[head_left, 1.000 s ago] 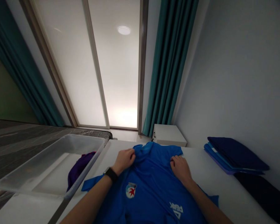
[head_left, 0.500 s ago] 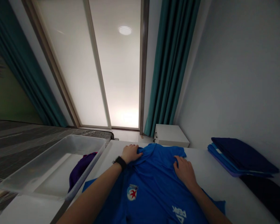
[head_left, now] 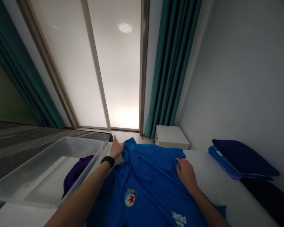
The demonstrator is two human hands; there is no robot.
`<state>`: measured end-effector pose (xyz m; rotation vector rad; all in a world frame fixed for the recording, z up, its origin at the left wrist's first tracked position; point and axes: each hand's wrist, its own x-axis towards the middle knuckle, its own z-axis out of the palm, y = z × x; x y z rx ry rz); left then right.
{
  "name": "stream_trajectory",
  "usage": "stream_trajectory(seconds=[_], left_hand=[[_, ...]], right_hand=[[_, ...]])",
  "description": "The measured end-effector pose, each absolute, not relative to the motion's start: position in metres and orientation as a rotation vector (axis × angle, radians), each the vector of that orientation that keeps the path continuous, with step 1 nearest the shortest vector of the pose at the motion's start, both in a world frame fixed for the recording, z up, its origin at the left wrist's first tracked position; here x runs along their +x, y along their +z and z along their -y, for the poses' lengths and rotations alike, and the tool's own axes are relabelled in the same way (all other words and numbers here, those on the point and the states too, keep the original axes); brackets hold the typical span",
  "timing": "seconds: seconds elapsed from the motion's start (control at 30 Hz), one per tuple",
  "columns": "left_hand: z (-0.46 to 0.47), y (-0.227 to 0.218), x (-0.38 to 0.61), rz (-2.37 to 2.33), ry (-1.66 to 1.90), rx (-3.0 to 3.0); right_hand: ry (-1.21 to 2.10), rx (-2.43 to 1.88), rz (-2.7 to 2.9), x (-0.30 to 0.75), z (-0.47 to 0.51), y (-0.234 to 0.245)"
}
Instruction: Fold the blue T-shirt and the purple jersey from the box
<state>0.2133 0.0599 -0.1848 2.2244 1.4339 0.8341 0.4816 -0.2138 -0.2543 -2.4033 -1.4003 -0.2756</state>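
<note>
A blue shirt (head_left: pixel 142 179) lies spread on a white surface (head_left: pixel 223 186). The left hand (head_left: pixel 115 148), fingers open, touches the shirt's top edge by the collar, beside a clear plastic tub (head_left: pixel 44 171). The right hand (head_left: pixel 186 172) rests spread on the shirt's far shoulder, near a stack of folded clothes (head_left: pixel 241 160).

Dim light; glare from a frosted glass panel (head_left: pixel 123 118); warped wide-angle edges
</note>
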Motion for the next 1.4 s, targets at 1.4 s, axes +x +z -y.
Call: stream_trajectory(seconds=[1.4], left_hand=[[-0.004, -0.237, 0.197, -1.378, 0.38, 2.779]], right_hand=[[-0.023, -2.387, 1.866, 0.45, 0.18, -0.244]])
